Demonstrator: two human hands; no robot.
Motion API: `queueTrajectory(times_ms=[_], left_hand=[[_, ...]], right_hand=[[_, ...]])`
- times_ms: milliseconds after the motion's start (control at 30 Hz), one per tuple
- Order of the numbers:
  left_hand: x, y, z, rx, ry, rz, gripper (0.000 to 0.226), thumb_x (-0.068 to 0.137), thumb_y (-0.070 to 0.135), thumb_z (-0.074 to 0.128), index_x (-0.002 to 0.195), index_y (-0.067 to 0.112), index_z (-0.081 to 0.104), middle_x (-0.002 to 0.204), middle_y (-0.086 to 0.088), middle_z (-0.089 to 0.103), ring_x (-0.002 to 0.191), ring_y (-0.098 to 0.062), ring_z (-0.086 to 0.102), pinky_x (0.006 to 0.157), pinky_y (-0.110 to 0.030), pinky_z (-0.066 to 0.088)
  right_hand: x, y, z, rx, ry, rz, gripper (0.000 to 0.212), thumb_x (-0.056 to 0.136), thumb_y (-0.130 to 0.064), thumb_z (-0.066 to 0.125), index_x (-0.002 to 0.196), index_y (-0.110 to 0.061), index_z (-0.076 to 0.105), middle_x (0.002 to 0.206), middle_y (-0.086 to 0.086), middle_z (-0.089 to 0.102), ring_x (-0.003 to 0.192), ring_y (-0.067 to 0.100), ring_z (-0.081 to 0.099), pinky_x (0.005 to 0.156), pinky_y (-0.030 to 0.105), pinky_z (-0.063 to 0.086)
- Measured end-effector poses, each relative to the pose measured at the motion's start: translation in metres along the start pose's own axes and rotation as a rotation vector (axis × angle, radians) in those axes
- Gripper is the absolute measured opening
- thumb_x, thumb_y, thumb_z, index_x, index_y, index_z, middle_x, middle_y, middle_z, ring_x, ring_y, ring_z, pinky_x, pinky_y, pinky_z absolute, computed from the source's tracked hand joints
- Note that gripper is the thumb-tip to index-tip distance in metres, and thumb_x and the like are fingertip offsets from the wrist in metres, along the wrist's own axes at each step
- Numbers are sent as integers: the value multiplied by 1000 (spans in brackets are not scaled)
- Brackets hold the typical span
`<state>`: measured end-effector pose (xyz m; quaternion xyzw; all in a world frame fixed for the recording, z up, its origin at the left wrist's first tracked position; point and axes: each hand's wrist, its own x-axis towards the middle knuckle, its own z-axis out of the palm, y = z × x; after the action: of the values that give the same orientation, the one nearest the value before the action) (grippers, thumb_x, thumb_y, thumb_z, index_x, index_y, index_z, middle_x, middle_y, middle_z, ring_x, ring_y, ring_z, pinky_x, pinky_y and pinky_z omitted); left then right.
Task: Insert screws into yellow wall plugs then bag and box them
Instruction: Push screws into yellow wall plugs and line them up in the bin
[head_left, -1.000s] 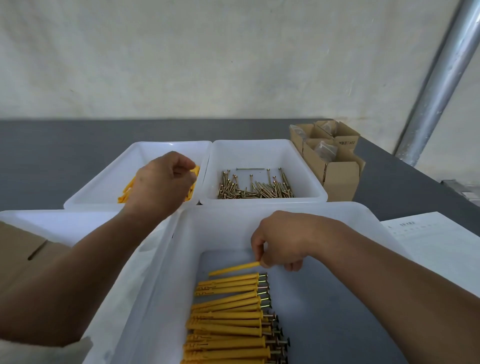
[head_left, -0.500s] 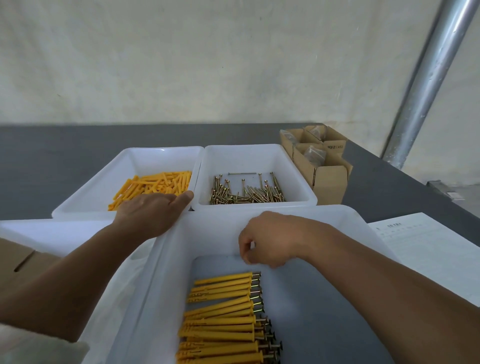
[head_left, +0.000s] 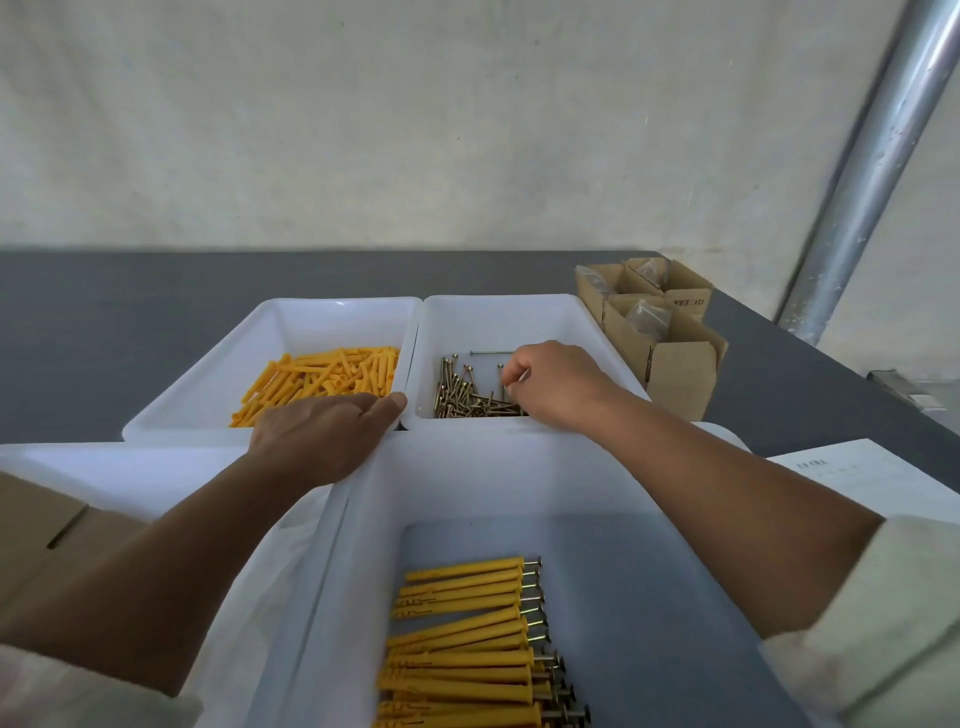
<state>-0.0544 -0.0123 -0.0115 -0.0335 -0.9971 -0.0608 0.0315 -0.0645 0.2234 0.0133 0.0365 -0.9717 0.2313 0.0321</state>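
Right hand (head_left: 553, 384) relocated from finished-plug bin (head_left: 519, 467) to screws (head_left: 467, 397), curled over them, catch unconfirmed; left hand (head_left: 322, 436) grip hidden; next insertion pending.

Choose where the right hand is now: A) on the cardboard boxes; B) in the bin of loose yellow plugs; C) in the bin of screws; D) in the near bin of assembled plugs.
C: the right hand reaches into the screw bin, its fingers curled over the screws.

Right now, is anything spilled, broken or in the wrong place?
Nothing looks spilled or broken. One screw lies alone, sideways, behind the screw pile in its white bin; the finished plugs lie in a tidy row.
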Motion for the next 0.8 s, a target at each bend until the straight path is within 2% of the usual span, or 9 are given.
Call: queueTrajectory(times_ms=[167, 333, 500, 600, 667, 733, 800], left_hand=[[3, -1, 2, 17, -5, 17, 64, 91, 72, 8, 128, 49, 54, 134, 8, 59, 124, -21, 51, 82, -32, 34], [4, -1, 2, 31, 2, 25, 63, 91, 71, 8, 125, 51, 56, 130, 9, 62, 119, -19, 54, 77, -30, 32], [5, 1, -1, 15, -19, 29, 60, 93, 69, 10, 127, 50, 56, 132, 8, 61, 121, -18, 53, 78, -28, 32], [5, 2, -2, 6, -29, 2, 59, 92, 70, 12, 121, 52, 59, 131, 8, 61, 120, -18, 53, 78, -29, 33], [5, 2, -1, -25, -31, -29, 55, 90, 72, 15, 108, 52, 63, 124, 8, 64, 112, -18, 56, 75, -29, 34], [6, 2, -1, -56, -10, -56, 51, 89, 74, 19, 90, 48, 62, 109, 10, 67, 93, -13, 55, 66, -27, 34], [5, 2, -1, -77, 30, -75, 55, 87, 76, 24, 81, 39, 64, 92, 12, 66, 75, -7, 51, 58, -24, 32]], right_hand=[[18, -11, 8, -155, -182, -42, 45, 96, -10, 45, 135, -29, 55, 144, -1, 49, 130, 22, 45, 96, 25, 37], [24, -19, 9, -269, -358, -98, 53, 98, -10, 37, 144, -33, 46, 155, -2, 36, 139, 22, 35, 106, 27, 31], [24, -18, 9, -255, -371, -103, 52, 97, -7, 36, 139, -33, 53, 152, -2, 41, 135, 20, 41, 99, 23, 33], [23, -17, 9, -222, -332, -93, 49, 97, -7, 39, 134, -32, 58, 147, -3, 46, 130, 20, 45, 95, 22, 36], [21, -16, 8, -208, -296, -108, 45, 97, -6, 42, 129, -29, 64, 142, -5, 52, 127, 19, 49, 97, 23, 38], [20, -15, 8, -206, -267, -125, 39, 97, -7, 46, 125, -23, 68, 138, -3, 57, 124, 19, 52, 100, 24, 41], [20, -16, 8, -229, -258, -125, 33, 97, -12, 49, 123, -17, 68, 135, 2, 59, 122, 21, 53, 103, 30, 42]])
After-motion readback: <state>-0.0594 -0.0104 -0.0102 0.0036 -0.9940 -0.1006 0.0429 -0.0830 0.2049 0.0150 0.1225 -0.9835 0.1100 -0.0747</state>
